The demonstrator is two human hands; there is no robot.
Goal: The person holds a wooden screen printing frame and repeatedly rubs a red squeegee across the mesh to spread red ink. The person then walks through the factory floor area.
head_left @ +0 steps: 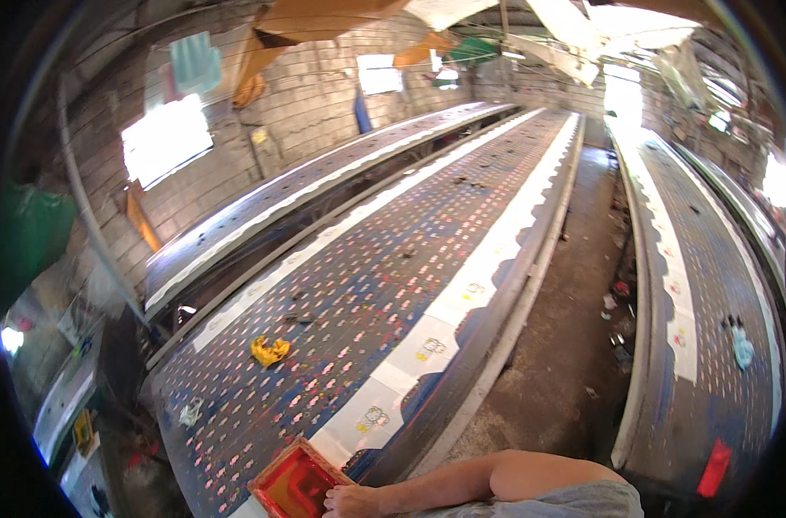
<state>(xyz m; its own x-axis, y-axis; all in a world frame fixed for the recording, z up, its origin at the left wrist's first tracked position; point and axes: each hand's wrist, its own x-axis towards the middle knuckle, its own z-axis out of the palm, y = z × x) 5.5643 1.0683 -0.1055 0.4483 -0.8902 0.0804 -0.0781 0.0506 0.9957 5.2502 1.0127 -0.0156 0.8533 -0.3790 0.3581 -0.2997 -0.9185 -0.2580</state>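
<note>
Past the red frame (322, 463), the white strip (402, 369) is clear — yellow wad (270, 350) obstructs leftward.

We look from the person's head through a wide fisheye, facing forward and down along the long middle worktop (345, 285), with the right hand (351, 501) close at the lower edge and the block end wall (538, 91) far off.
</note>
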